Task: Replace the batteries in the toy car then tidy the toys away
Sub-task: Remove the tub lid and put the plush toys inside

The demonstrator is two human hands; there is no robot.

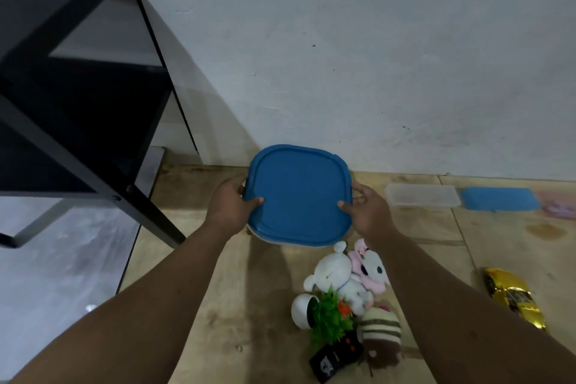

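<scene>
You hold the blue-lidded container [297, 196] by its two sides, your left hand [229, 204] and right hand [367, 212] each clamped on the lid's edge, thumbs on top. Relative to that container, the plush toys [349, 280] lie just below, the gold toy car [514, 298] lower right (well apart), the black table [78, 97] left.
</scene>
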